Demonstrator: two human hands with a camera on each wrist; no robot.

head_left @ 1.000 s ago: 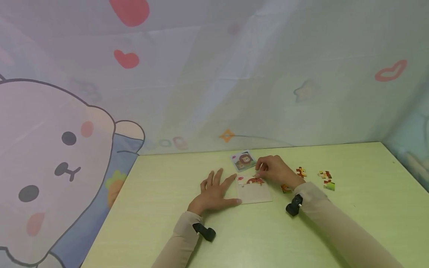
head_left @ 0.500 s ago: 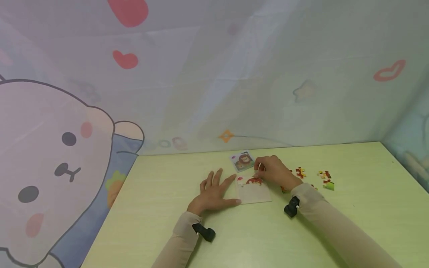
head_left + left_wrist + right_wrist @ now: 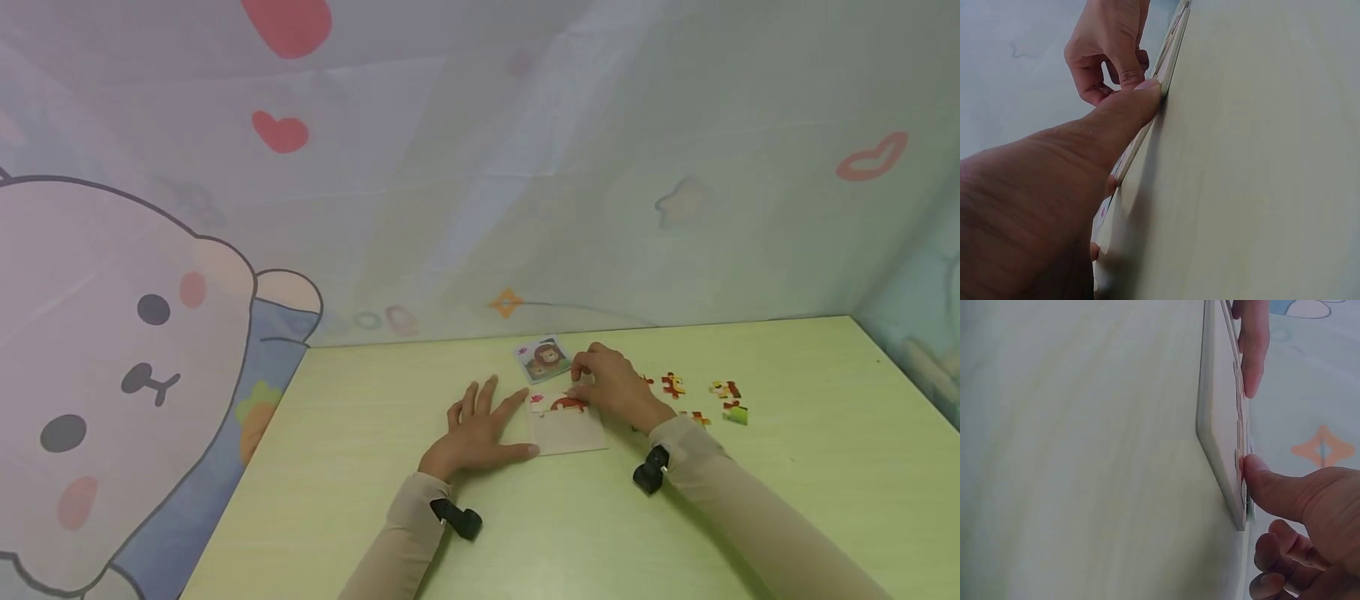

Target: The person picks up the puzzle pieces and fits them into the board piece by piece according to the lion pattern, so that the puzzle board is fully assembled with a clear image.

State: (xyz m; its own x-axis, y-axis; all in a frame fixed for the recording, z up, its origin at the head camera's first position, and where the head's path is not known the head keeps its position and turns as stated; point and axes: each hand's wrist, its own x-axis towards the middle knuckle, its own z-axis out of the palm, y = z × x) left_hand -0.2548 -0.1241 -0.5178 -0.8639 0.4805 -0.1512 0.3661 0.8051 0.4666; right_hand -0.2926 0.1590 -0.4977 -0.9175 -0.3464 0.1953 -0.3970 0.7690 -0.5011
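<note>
A pale puzzle board (image 3: 567, 435) lies on the table, with joined puzzle pieces (image 3: 567, 405) along its far part showing a red-brown picture. My left hand (image 3: 474, 440) rests at the board's left side, fingers spread; its thumb touches the near left corner and its index finger the far left one. My right hand (image 3: 617, 388) is over the far right corner. In the right wrist view its thumb (image 3: 1279, 490) presses on a piece in the board, while the other fingers hang loosely curled, apart from the board. The piece under the thumb is mostly hidden.
A small lion picture card (image 3: 543, 362) lies just behind the board. Several loose puzzle pieces (image 3: 672, 384) are scattered to the right, some partly hidden by the right hand and sleeve. A printed cloth (image 3: 480, 167) hangs behind the table's far edge.
The right hand's fingertips have come away from the piece at the far right corner, leaving the thumb pressing there. The left hand and the board have stayed in place.
</note>
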